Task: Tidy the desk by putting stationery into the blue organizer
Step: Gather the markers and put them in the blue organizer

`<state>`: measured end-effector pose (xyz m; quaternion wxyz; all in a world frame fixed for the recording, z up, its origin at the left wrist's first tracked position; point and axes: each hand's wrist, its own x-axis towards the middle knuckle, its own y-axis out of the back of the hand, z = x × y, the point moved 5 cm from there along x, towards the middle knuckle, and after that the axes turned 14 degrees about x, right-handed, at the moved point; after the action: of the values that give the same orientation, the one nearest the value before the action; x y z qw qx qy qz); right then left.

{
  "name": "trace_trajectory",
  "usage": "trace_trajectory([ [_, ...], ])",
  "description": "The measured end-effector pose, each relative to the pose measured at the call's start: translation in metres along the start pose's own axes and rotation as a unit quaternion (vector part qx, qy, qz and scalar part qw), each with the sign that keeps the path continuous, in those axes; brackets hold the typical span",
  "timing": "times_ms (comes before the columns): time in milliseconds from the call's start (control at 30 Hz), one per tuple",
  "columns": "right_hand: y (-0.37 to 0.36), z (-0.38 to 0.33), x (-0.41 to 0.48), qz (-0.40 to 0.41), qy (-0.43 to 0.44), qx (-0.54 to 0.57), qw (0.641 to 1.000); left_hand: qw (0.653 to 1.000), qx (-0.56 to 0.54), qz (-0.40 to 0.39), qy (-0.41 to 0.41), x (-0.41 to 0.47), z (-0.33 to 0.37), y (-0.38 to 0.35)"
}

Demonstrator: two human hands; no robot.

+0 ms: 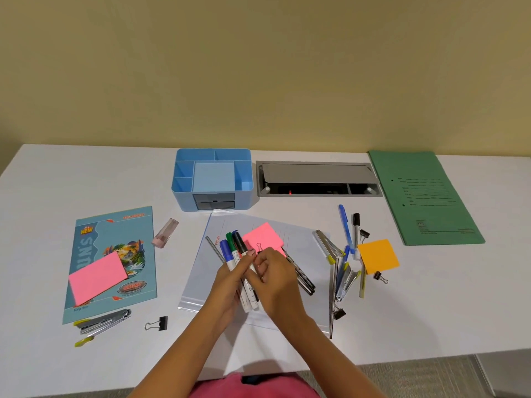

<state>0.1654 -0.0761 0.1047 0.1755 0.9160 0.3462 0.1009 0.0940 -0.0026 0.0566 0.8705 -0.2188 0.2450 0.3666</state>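
Head: left hand (227, 288) grips markers (233, 246); notebook (115, 239) "ALL NEW".

Bright, even light from above; shadows soft & faint beside organizer (212, 179). Desk (431, 305) nearly washed-out white. Wide-angle bowing twd edges, desk's far edge curves. Folder (425, 196) print soft, compression blur.

Green file folder (425, 196) flat at far right of white surface (86, 173); grey cable hatch (319, 179) beside it, lid open; beige wall (258, 67) behind.
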Motion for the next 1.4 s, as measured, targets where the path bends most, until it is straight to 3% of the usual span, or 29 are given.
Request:
trace_trajectory([
  [133, -0.003, -0.002, -0.003, -0.028, 0.006, 0.026, 0.999, 0.996, -0.047, 0.067, 0.044, 0.006, -0.007, 0.004],
  [267, 0.006, 0.006, 0.003, -0.024, 0.004, 0.024, 0.999, 0.991, -0.019, 0.113, 0.066, 0.013, -0.010, 0.011],
  [467, 0.058, 0.063, 0.041, 0.075, -0.098, -0.051, 0.991, 0.993, -0.001, 0.098, 0.071, 0.023, -0.003, 0.009],
  [700, 0.148, 0.141, 0.081, 0.181, -0.215, -0.159, 0.946, 0.993, -0.006, 0.084, 0.079, 0.030, 0.011, -0.006],
  [800, 0.172, 0.159, 0.088, 0.201, -0.272, -0.197, 0.920, 0.994, -0.009, 0.068, 0.081, 0.033, 0.017, -0.011],
  [933, 0.181, 0.174, 0.094, 0.169, -0.324, -0.245, 0.898, 0.994, -0.012, 0.052, 0.094, 0.036, 0.021, -0.016],
  [1167, 0.182, 0.175, 0.102, 0.155, -0.322, -0.283, 0.890, 0.993, 0.009, 0.055, 0.100, 0.041, 0.026, -0.009],
  [1400, 0.163, 0.130, 0.102, 0.204, -0.224, -0.220, 0.927, 0.993, 0.032, 0.056, 0.096, 0.048, 0.032, 0.001],
])
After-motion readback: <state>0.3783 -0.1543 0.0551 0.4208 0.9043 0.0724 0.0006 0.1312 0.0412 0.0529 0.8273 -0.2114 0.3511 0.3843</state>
